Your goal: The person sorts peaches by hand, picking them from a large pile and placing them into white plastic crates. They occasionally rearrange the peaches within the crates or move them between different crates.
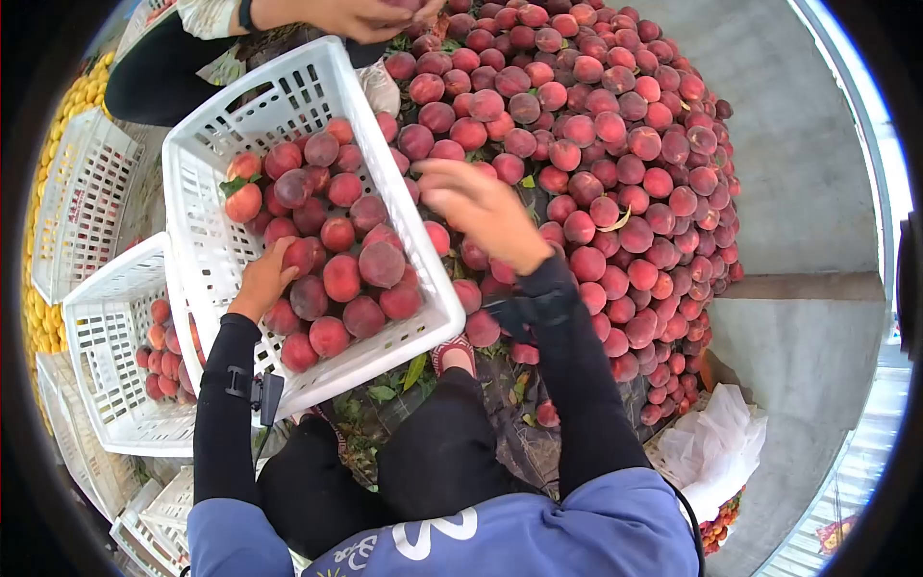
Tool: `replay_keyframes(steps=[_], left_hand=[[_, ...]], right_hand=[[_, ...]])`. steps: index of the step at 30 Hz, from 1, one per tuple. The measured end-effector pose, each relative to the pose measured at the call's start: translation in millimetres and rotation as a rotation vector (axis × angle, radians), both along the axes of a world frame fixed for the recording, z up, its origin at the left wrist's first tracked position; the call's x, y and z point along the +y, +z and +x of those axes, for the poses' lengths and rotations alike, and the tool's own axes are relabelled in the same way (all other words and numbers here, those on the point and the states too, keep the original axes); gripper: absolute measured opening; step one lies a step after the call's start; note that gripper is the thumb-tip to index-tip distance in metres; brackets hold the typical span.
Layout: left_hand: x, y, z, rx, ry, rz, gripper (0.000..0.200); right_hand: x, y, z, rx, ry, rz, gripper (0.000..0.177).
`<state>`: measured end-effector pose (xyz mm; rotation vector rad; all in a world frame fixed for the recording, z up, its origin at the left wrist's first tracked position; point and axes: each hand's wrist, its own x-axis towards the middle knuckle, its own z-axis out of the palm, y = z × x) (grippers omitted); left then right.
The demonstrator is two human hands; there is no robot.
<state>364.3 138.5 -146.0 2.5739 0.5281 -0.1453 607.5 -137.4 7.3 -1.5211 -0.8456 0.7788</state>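
My left hand [262, 282] is inside a large white plastic crate [332, 389], its fingers curled round a red peach [301, 256]. Several more peaches lie around it in the crate, one with a green leaf [236, 185] beside it. Over the crate's right rim reaches my right hand [488, 213], slightly blurred by motion. Its fingers stretch to the left, apart, with nothing visible in them. Right under and beyond it spreads a big pile of dark red peaches [630, 171].
A second white crate [130, 428] with peaches stands at the left, near another crate [91, 192] and yellow fruit [43, 317]. At the top, another person's hands [361, 17] hold a peach. White plastic film [716, 442] lies at the lower right, beside a grey floor [798, 356].
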Motion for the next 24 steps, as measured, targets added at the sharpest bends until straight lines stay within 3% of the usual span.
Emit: replay_keyframes(steps=[2, 3, 4, 7, 8, 9, 11, 14, 15, 20, 24], left_hand=[[0, 0, 1, -0.023, -0.012, -0.025, 0.053], [-1, -1, 0, -0.022, -0.014, -0.022, 0.053], [0, -2, 0, -0.017, -0.012, -0.019, 0.054], [-4, -1, 2, -0.025, 0.001, 0.008, 0.055], [-4, -1, 2, -0.028, 0.001, 0.010, 0.056], [-5, 0, 2, -0.030, 0.004, 0.013, 0.057], [-6, 2, 3, -0.020, 0.007, 0.032, 0.057], [-13, 13, 9, 0.030, 0.076, -0.035, 0.057], [-14, 14, 10, 0.044, 0.096, -0.029, 0.057], [-12, 14, 8, -0.012, 0.028, 0.007, 0.059], [-11, 13, 8, 0.005, 0.019, 0.017, 0.060]], right_hand=[[-67, -86, 54, -0.085, -0.246, -0.072, 0.038], [-102, -129, 73, -0.234, -0.397, -0.237, 0.043], [-128, -164, 89, -0.174, -0.499, -0.442, 0.049], [-145, -208, 122, -0.081, -0.581, -0.516, 0.053], [-138, -223, 137, -0.233, -0.586, -0.467, 0.057], [-125, -228, 152, -0.227, -0.582, -0.465, 0.057], [-91, -228, 179, -0.541, -0.655, -0.527, 0.063], [-48, -231, 210, -0.785, -0.779, -0.604, 0.071], [-35, -230, 218, -0.824, -0.772, -0.776, 0.075], [-13, -236, 242, -0.779, -0.626, -0.944, 0.077], [-24, -245, 249, -0.860, -0.643, -0.718, 0.071]])
